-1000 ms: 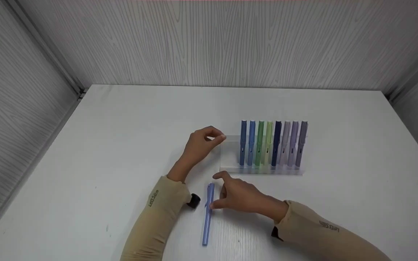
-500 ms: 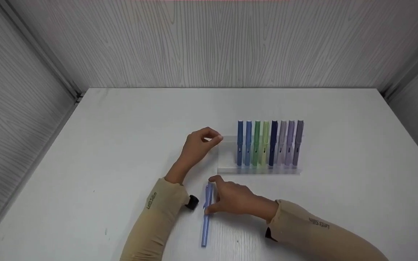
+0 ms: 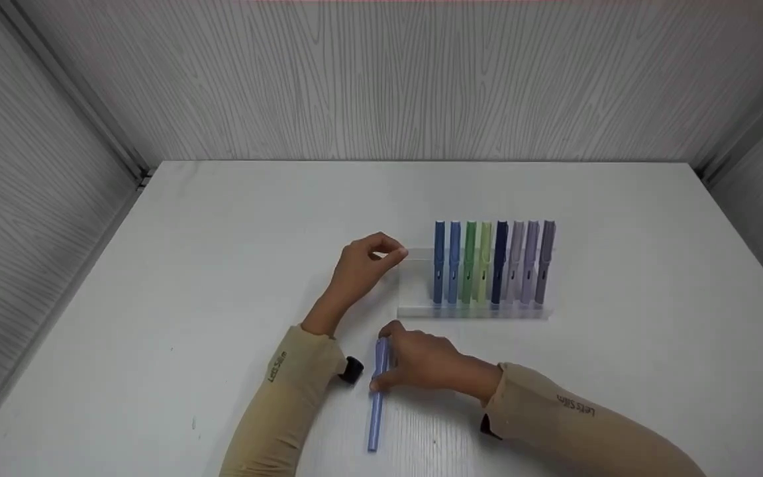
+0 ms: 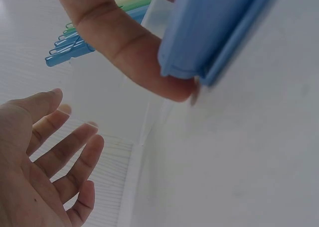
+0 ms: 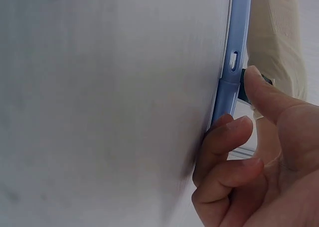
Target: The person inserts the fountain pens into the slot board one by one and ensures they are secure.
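Observation:
A capped light blue fountain pen lies lengthwise at the front of the table in the head view. My right hand grips its upper part, thumb at the side and index finger curled over the cap end. The right wrist view shows the pen with a slot in its barrel, close to the thumb. At the clear pen stand, my left hand pinches the upper left corner between thumb and index finger. In the left wrist view, some fingertips of the left hand meet the see-through panel.
Several capped pens stand in a row in the stand, in blues, greens and purples. The stand's left part shows bare clear plastic. A black wrist camera sits between my left sleeve and the pen. Pale wood-grain walls bound the white table.
My right hand has moved slightly left, and its index finger has come down onto the cap end, taking hold of the pen. The left hand stays at the stand's corner.

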Available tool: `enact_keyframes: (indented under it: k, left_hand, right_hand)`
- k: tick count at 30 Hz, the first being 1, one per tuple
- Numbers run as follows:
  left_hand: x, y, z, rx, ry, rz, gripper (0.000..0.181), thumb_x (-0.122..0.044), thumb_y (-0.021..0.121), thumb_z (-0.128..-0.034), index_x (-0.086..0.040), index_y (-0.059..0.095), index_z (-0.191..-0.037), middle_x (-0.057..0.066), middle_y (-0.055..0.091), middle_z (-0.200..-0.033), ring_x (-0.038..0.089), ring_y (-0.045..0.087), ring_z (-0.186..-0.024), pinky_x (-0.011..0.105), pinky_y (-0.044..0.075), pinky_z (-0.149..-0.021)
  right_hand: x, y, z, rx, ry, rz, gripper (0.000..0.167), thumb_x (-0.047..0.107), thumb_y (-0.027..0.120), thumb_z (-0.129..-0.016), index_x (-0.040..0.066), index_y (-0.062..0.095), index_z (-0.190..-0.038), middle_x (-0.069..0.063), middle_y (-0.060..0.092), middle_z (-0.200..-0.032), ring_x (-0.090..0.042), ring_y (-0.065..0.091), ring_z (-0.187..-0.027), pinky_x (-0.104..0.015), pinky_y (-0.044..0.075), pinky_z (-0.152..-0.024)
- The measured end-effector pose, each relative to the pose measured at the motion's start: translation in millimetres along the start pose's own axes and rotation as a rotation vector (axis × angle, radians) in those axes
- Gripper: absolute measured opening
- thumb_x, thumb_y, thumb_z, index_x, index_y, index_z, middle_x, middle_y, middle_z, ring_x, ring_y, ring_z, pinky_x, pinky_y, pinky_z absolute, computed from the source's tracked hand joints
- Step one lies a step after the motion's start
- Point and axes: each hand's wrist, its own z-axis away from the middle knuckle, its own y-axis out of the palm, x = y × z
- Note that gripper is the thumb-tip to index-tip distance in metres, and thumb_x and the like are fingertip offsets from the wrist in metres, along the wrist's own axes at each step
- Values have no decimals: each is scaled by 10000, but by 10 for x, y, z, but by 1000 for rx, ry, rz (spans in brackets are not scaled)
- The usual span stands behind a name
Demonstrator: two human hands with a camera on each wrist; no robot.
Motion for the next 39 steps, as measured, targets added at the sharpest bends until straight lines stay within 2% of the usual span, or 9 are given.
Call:
enact_keyframes:
  k: [4,9,16,22,27,33,39]
  left_hand:
    - [1,2,3,-9,11,-5,227,-355,648,-919,-162,714,-1019,-5,720,-1024,153,636,-1020,340,504,-906]
    - [7,6,3,-7,-8,8,220,-365,657,-911,-177,716,-1010,-11,716,-1023,161,631,-987,340,515,-869]
    - [6,8,-6,-7,-4,5,236,-366,650,-917,-162,712,-1019,-7,717,-1025,149,629,-1018,334,501,-928]
    - [0,5,1,-4,-4,5,237,-367,646,-919,-163,710,-1021,-9,718,-1021,149,631,-1005,336,511,-908]
    - [-2,1,0,-1,4,12,232,-361,647,-920,-161,711,-1019,-5,715,-1025,155,631,-1017,341,507,-915]
    - [5,-1,-5,-1,3,19,236,-371,648,-918,-167,712,-1016,-10,714,-1027,155,629,-1029,342,499,-918]
    - [-2,5,4,-4,7,16,234,-362,651,-917,-161,711,-1020,-7,720,-1017,153,634,-1025,343,499,-927]
  right_hand:
    - [4,4,-1,-3,-6,7,799,438,809,-747,84,419,-1348,0,528,-740,-146,456,-629,-300,357,-541]
    - [-8,-18,5,9,2,-23,771,380,822,-745,96,423,-1341,-9,549,-779,-153,478,-654,-302,372,-560]
    - [-20,-60,17,40,15,-77,736,269,822,-754,110,432,-1357,2,606,-825,-136,572,-647,-293,429,-568]
    - [-24,-76,22,45,4,-72,707,259,818,-760,113,443,-1341,14,611,-823,-132,533,-676,-292,411,-587]
    - [-50,-91,39,69,-36,-91,696,237,812,-766,100,426,-1329,8,611,-818,-135,519,-683,-293,405,-593]
    - [-115,-110,61,114,-109,-166,655,162,768,-812,90,377,-1332,-11,607,-785,-132,531,-641,-274,413,-581]
    - [-148,-108,83,140,-121,-193,648,131,744,-823,102,354,-1340,-18,609,-806,-136,544,-648,-276,432,-591]
